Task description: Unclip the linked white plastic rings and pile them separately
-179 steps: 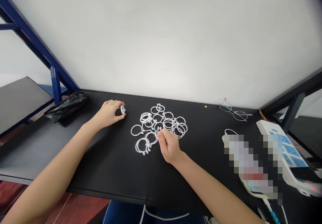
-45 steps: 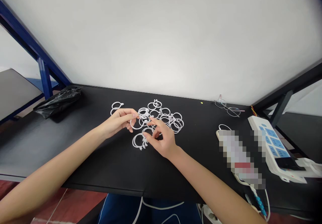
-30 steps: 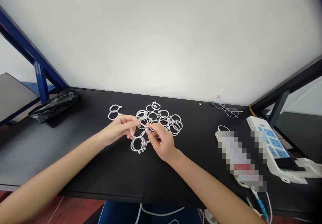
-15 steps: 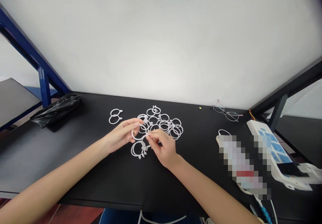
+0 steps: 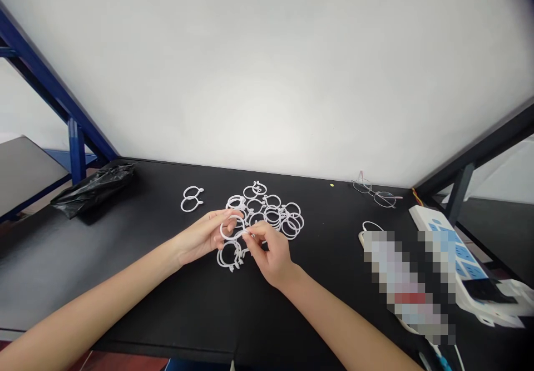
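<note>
Between my two hands is a white plastic ring (image 5: 222,236) with a small clasp, like a curtain ring, lifted over the pile. My left hand (image 5: 204,235) curls round the ring's left and top side, thumb and fingers against it. With thumb and forefinger, my right hand (image 5: 269,248) pinches the clasp at the ring's right side; the fingertips partly hide it. Several more white rings (image 5: 294,227) lie overlapping on the black table behind and below my hands. Two other white rings (image 5: 192,203) rest apart from the pile, to the left.
A black plastic bag (image 5: 95,188) lies at the table's left end. Toward the right are eyeglasses (image 5: 381,197), a blurred-out phone-like item (image 5: 400,282) with a cable, and a white power strip (image 5: 431,218). A white wall (image 5: 267,82) rises behind the black table (image 5: 167,310).
The held ring has turned to face the camera more fully, with my right fingers still at its clasp. The whole view has shifted slightly, so the table sits lower.
</note>
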`<control>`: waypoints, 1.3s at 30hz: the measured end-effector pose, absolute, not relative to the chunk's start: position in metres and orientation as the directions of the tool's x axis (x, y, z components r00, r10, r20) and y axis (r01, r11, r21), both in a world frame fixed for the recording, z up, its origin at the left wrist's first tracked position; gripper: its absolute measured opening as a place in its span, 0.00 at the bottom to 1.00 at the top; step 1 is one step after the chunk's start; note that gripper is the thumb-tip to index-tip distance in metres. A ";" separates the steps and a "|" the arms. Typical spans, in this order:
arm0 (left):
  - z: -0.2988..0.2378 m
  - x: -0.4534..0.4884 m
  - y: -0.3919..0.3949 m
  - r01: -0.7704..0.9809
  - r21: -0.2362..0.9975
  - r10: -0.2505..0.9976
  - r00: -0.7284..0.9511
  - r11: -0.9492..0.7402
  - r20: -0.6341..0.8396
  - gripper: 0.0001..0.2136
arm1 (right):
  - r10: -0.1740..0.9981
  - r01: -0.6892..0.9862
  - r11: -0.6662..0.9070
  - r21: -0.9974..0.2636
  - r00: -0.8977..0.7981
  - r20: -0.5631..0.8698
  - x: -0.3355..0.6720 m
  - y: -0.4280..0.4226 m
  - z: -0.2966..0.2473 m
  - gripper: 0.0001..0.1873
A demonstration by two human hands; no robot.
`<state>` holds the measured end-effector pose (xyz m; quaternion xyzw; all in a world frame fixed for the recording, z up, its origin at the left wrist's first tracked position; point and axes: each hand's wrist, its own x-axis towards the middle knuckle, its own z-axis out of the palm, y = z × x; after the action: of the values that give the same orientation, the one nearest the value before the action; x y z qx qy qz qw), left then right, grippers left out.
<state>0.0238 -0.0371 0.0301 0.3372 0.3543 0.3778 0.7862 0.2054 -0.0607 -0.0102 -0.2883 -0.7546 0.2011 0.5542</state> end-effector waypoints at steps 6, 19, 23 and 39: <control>0.024 0.024 -0.037 -0.347 0.790 0.803 0.525 0.505 -0.282 0.16 | 0.722 0.284 0.692 -0.664 -0.285 0.630 0.208 -0.062 -0.008 0.07; 0.022 0.024 -0.041 -0.348 0.798 0.799 0.544 0.493 -0.257 0.21 | 0.712 0.255 0.702 -0.665 -0.297 0.637 0.209 -0.063 -0.004 0.08; 0.019 0.024 -0.040 -0.357 0.801 0.806 0.539 0.481 -0.244 0.20 | 0.725 0.250 0.686 -0.683 -0.307 0.616 0.210 -0.063 -0.005 0.08; 0.022 0.027 -0.048 -0.087 0.996 0.862 0.504 -0.013 0.055 0.23 | 0.763 0.287 0.647 -0.707 -0.256 0.594 0.213 -0.063 -0.008 0.10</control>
<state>0.0272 -0.0484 0.0222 0.6020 0.3221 0.3799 0.6241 0.2126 -0.0628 -0.0075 -0.3470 -0.7562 0.2372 0.5016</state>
